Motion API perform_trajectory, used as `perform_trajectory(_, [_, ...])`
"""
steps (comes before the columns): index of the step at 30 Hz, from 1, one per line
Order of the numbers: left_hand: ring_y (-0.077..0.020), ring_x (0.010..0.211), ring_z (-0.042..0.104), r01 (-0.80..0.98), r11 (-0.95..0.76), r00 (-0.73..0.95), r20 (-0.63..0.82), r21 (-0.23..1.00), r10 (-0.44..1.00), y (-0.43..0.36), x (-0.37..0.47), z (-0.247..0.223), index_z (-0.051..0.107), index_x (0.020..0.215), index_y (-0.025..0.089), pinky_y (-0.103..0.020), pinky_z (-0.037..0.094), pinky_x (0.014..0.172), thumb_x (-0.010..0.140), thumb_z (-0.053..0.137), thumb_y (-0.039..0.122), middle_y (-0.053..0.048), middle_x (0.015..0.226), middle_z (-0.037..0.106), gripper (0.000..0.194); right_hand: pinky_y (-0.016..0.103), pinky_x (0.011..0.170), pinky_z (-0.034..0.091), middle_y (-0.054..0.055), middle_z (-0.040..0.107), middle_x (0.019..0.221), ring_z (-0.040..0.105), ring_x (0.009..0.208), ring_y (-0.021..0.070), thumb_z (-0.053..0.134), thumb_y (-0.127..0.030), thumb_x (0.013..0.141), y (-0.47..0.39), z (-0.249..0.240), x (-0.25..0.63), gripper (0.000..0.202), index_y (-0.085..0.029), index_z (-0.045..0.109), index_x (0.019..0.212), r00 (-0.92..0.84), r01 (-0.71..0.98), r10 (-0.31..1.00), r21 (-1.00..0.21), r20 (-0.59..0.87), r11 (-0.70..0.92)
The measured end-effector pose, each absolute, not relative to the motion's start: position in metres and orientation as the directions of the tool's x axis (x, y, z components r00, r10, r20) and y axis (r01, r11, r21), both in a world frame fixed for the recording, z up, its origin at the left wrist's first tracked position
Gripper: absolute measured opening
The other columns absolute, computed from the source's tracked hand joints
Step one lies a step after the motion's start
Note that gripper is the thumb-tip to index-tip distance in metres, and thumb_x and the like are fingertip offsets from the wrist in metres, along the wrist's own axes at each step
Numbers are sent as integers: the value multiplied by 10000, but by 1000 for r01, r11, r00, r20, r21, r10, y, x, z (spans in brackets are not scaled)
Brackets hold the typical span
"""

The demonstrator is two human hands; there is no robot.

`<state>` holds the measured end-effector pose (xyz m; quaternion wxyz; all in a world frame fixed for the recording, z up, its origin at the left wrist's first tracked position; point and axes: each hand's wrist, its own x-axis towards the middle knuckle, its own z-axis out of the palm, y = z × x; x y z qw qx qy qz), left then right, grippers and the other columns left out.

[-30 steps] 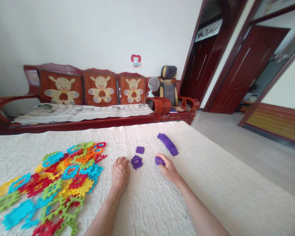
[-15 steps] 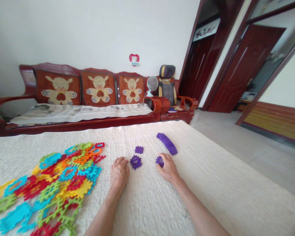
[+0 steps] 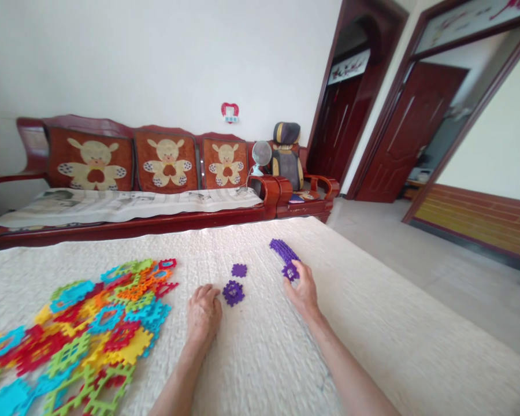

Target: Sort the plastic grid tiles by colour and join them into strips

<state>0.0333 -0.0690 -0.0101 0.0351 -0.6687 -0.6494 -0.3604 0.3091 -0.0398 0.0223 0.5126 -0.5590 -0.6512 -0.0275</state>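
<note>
My right hand (image 3: 304, 287) pinches a purple notched piece with an openwork middle (image 3: 290, 271), at the near end of a leaning row of purple pieces (image 3: 282, 249). My left hand (image 3: 204, 310) rests on the cloth with its fingers curled; whether anything is under them is hidden. Just right of that hand lies a purple openwork piece (image 3: 233, 293), and a small solid purple square (image 3: 239, 270) lies slightly beyond it.
A spread pile of red, yellow, blue, green and orange pieces (image 3: 99, 323) covers the left of the pale cloth (image 3: 251, 370). Behind the table stand a wooden sofa (image 3: 156, 222), a small fan (image 3: 262, 153) and a chair with a massage cushion (image 3: 287, 164).
My right hand has carried the purple piece forward to the near end of the purple row. My left hand stays beside the loose purple pieces. The view has shifted slightly.
</note>
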Motion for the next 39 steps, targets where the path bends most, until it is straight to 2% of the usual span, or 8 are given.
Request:
perform_trajectory(4, [-211, 1028, 549, 895, -149, -110, 530, 421, 841, -69, 34, -11, 687, 860, 194, -368, 431, 907, 762, 404, 133, -72, 1063, 640, 305, 409, 891, 434, 103, 548, 1053, 526, 978, 234, 534, -293, 699, -25, 16, 334, 483, -164, 483, 1162, 301, 750, 723, -623, 622, 223])
perform_trajectory(13, [-222, 1025, 555, 894, -150, -110, 529, 423, 841, -69, 34, -10, 688, 864, 189, -383, 445, 896, 754, 415, 131, -79, 1059, 644, 301, 414, 891, 423, 105, 569, 1011, 523, 971, 252, 517, -279, 689, -15, 1, 348, 449, -159, 509, 1122, 307, 798, 760, -590, 573, 123])
perform_trajectory(21, [-223, 1035, 555, 900, -145, -102, 523, 410, 847, -67, 33, -12, 688, 867, 175, -381, 444, 902, 755, 414, 128, -90, 1060, 644, 301, 423, 905, 415, 120, 574, 1027, 519, 990, 258, 492, -279, 706, -13, 1, 348, 437, -134, 512, 1118, 295, 807, 754, -576, 586, 132])
perform_trajectory(35, [-216, 1019, 559, 893, -164, -100, 540, 420, 836, -69, 34, -10, 678, 864, 188, -378, 443, 895, 755, 406, 123, -82, 1047, 642, 300, 431, 891, 417, 108, 577, 1007, 522, 973, 262, 509, -284, 707, -7, -6, 351, 404, -165, 522, 1092, 279, 825, 755, -550, 594, 128])
perform_trajectory(39, [-212, 1017, 562, 888, -168, -105, 545, 427, 832, -68, 34, -11, 681, 858, 182, -372, 441, 905, 757, 407, 121, -83, 1039, 646, 299, 457, 953, 377, 140, 513, 1128, 470, 1070, 278, 523, -298, 699, -13, 2, 346, 439, -147, 507, 1111, 291, 833, 709, -535, 642, 143])
